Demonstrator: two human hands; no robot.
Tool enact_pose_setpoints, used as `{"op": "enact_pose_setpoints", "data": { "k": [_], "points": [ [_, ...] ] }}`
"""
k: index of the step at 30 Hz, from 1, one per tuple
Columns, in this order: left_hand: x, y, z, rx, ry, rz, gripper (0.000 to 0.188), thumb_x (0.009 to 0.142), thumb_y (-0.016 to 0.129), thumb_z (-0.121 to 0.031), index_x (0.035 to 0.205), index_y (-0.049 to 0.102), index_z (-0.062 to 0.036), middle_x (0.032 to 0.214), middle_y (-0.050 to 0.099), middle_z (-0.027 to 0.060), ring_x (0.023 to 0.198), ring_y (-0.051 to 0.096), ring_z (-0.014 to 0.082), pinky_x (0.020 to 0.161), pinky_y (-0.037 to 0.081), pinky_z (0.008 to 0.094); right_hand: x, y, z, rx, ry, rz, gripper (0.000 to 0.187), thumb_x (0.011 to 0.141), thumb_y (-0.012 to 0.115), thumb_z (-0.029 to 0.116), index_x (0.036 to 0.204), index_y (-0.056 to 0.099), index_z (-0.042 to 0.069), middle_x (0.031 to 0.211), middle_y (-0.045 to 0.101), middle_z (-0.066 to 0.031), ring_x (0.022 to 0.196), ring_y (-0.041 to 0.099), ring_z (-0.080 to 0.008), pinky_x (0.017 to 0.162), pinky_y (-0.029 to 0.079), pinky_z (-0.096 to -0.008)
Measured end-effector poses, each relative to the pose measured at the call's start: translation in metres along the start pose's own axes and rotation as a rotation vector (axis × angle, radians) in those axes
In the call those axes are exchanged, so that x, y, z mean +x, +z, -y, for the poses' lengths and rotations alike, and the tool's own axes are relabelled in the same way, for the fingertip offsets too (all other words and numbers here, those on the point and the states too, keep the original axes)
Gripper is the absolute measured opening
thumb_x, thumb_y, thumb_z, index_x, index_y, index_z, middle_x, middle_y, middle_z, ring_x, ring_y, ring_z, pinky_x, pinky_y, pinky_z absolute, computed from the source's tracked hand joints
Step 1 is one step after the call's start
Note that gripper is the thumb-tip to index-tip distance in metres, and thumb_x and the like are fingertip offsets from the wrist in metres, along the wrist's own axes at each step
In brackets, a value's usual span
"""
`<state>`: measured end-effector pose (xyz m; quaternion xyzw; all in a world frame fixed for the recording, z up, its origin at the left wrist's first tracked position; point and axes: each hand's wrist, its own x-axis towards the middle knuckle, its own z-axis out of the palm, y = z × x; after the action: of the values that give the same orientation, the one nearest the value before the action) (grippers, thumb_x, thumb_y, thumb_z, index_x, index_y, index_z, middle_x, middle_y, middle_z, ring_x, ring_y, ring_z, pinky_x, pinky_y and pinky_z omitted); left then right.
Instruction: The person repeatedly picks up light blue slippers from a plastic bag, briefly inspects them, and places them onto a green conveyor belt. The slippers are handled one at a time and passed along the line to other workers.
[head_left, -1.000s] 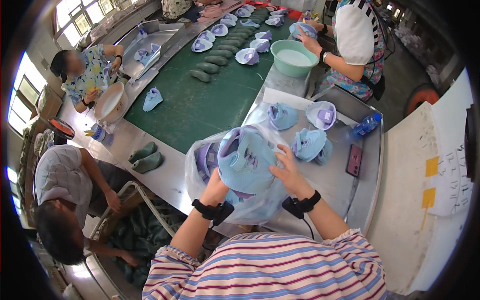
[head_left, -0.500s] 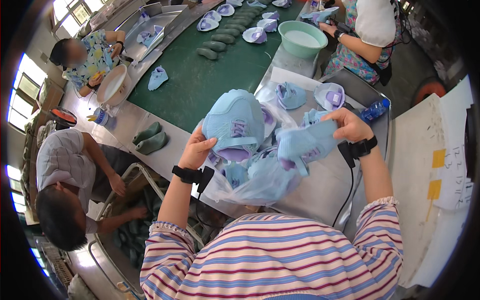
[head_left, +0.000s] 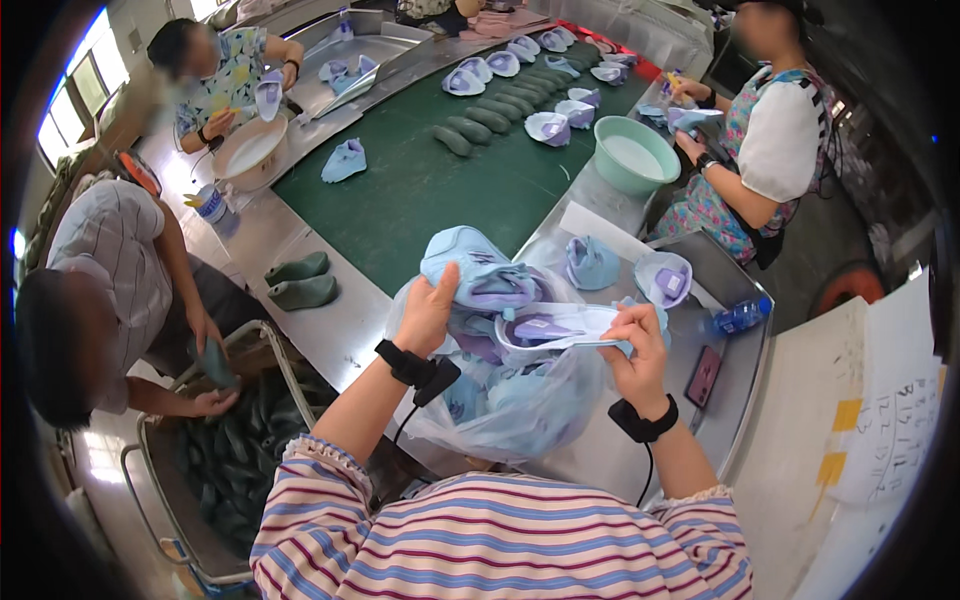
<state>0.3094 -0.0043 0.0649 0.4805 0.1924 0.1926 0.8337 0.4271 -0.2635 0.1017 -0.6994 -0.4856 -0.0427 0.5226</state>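
My left hand grips a light blue shoe upper with its thumb on top, the purple lining opening facing me. In my right hand, fingers pinch the end of a second shoe upper, turned so its pale rim and purple inside show. The two uppers meet in front of me, above a clear plastic bag stuffed with more blue uppers. Just beyond my right hand, two more uppers, a blue one and one showing its lining, lie on the metal table.
Ahead runs a green belt with shoe lasts and uppers. A mint basin stands right, a beige basin left. Nearby are two lasts, a bottle, a phone and a last-filled cart. Three co-workers surround the table.
The view has tipped up. My left hand's upper has tilted from toe-up to lying flatter; my right hand's upper has been turned over, its inside now showing. The co-worker at left now holds a last.
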Motion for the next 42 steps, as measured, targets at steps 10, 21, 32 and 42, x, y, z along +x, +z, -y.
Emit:
{"op": "enact_pose_setpoints", "data": {
  "k": [10,21,32,42],
  "points": [
    [0.008,0.046,-0.024,0.471,0.016,0.629,0.036,0.093,0.053,-0.027,0.112,0.054,0.0035,0.100,0.061,0.0035,0.088,0.053,0.0093,0.079,0.045,0.0262,0.041,-0.011,-0.034,0.486,0.617,0.292,0.016,0.067,0.074,0.012,0.074,0.060,0.007,0.130,0.045,-0.0137,0.119,0.044,-0.0277,0.107,0.021,-0.0392],
    [0.004,0.054,-0.027,0.466,0.022,0.727,0.064,0.073,0.073,-0.014,0.129,0.044,-0.0032,0.120,0.054,0.0091,0.108,0.050,0.0170,0.094,0.039,0.0318,0.074,0.014,0.016,-0.018,0.030,0.223,0.020,0.064,0.077,0.013,0.077,0.063,0.008,0.124,0.045,-0.0156,0.114,0.046,-0.0323,0.092,0.039,-0.0402],
    [0.151,-0.096,-0.038,-0.303,-0.066,-0.316,0.041,0.077,0.067,-0.009,0.113,0.053,0.0063,0.103,0.062,0.0140,0.091,0.062,0.0259,0.078,0.051,0.0385,0.007,-0.012,-0.033,0.275,0.572,-0.332,0.033,0.080,0.060,0.006,0.111,0.048,0.002,0.111,0.052,-0.0086,0.092,0.057,-0.0167,0.076,0.045,-0.0271],
    [0.296,-0.303,-0.089,0.394,0.566,-1.008,0.070,0.067,0.076,-0.027,0.122,0.046,0.0057,0.112,0.060,0.0171,0.098,0.058,0.0285,0.086,0.044,0.0373,-0.051,-0.001,-0.021,0.327,0.912,-0.245,0.014,0.080,0.059,0.004,0.094,0.055,0.002,0.098,0.058,-0.0091,0.077,0.061,-0.0177,0.066,0.047,-0.0259]
  ]
}}
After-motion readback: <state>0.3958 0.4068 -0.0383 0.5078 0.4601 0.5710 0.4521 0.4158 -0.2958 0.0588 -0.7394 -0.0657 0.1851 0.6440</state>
